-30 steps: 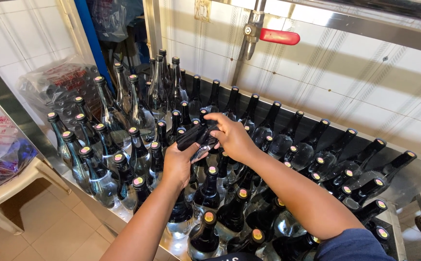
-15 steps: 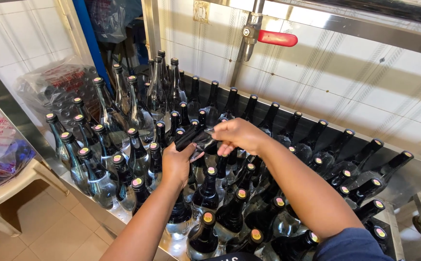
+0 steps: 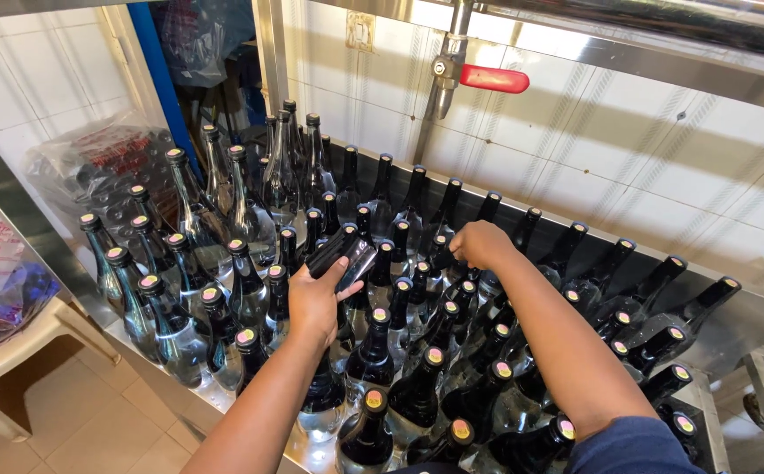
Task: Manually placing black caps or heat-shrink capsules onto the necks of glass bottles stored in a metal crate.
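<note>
While among bottles (image 3: 417, 386), hands (image 3: 312, 303) on caps (image 3: 342, 250).

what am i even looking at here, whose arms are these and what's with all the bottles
There is no machine here. The picture comes from a camera worn on a person's head, looking down, so the two bare arms are that person's own.

Below them is a steel table against a tiled wall, packed with capped glass bottles. The ones on the right are dark and lean toward the wall; the ones on the left are clearer and stand upright.

The left hand holds a small dark rectangular object above the bottles; I cannot tell what it is. The right hand reaches down among the bottle necks further back.

Above is a metal pipe with a red-handled valve. At the left stands a white plastic chair with a bag on it.
</note>
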